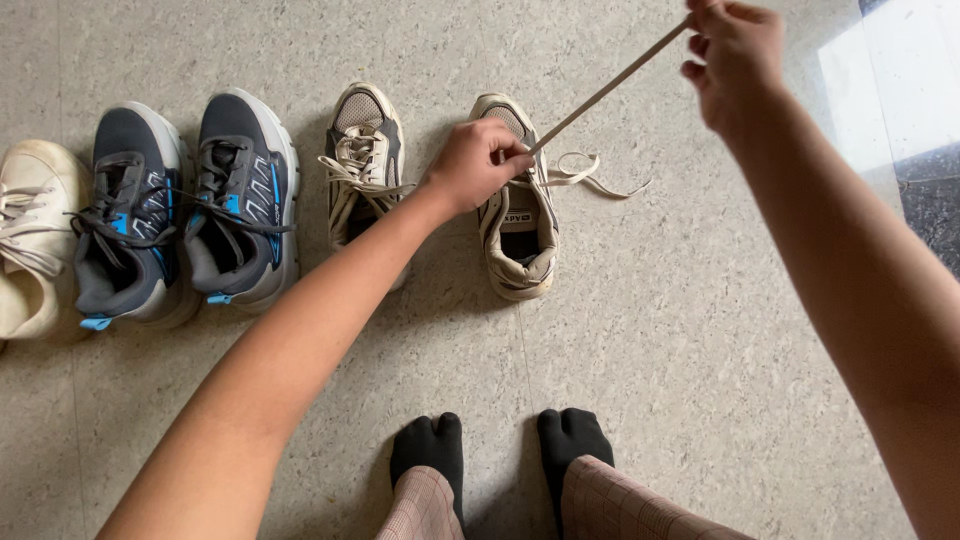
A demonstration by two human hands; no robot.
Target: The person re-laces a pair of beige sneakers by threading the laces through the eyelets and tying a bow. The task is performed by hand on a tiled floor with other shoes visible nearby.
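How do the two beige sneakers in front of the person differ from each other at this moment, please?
The right beige sneaker has its lace pulled taut, the left hand on its tongue and the right hand pulling; the left beige sneaker is untouched. The left one's laces lie bunched on its tongue, whereas the right one's other end trails on the floor. Both share colours and point away.

Beige shoes (518, 215), grey-and-blue sneakers (185, 215), a cream lace (610, 88), black socks (430, 448), speckled grey floor (680, 330).
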